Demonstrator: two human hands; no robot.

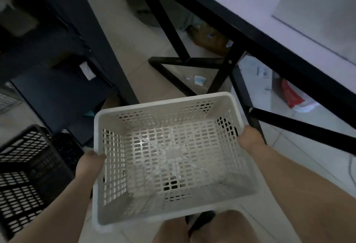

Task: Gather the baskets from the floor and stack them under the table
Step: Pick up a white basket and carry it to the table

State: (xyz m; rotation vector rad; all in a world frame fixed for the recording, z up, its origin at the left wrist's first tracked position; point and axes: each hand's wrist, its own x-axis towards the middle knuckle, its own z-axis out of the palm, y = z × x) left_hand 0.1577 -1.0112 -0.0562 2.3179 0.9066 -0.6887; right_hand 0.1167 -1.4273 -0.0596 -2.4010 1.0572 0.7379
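I hold a white perforated plastic basket in the air in front of me, its open side up and empty. My left hand grips its left rim, fingers hidden under the wall. My right hand grips its right rim the same way. A black perforated basket stands on the floor at the lower left, beside my left arm. The table with a white top and black frame runs across the upper right; its crossed black legs stand just beyond the white basket.
Dark shelving rises on the left. Under the table lie a red and white bag, a brown bundle and small scraps on the pale tiled floor. My knee and a dark sandal show at the bottom.
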